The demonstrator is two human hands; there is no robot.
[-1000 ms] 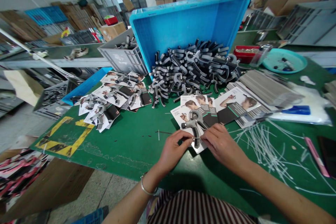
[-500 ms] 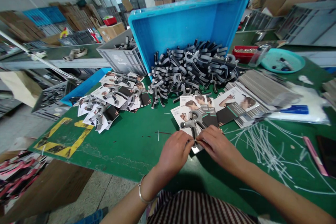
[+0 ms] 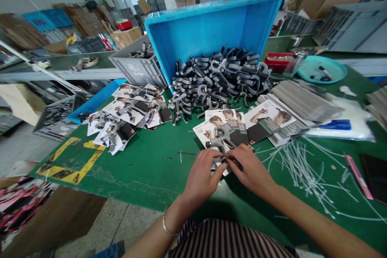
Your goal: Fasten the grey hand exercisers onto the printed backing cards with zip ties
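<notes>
Pinching w/ both hands at the near table edge: left hand (image 3: 201, 173) and right hand (image 3: 249, 169) have fingers bunched, tips meeting and clamped on the lower handle end of one grip trainer (image 3: 219, 138); anything thinner between the tips is too small to tell. Trainer is grey, hard-looking, w/ a coiled metal spring on top, lying flat on a glossy printed card (image 3: 203, 130), just beyond the knuckles on the green felt-like table (image 3: 145, 165). One thin metal bangle (image 3: 167, 224) on the left wrist. Right of the hands, loose white plastic ties (image 3: 299, 161), thin and straight, scattered, too many to count; one pink strip (image 3: 358, 177) further right. Front-left corner has a yellow/black tape square (image 3: 72, 161), worn. Mid-table left, a messy fan of carded trainers (image 3: 127, 113), approx. 8+. Mid-right, a slanted stack of blank cards (image 3: 272, 119) beside clear plastic bags (image 3: 347, 123). Behind, a heap of bare trainers (image 3: 217, 78), dozens, spilling from 1 blue plastic crate (image 3: 211, 28) tipped on its side. Flanking it: 1 grey ribbed crate (image 3: 136, 66), 1 red tray (image 3: 279, 61), 1 round teal basin (image 3: 322, 70).
</notes>
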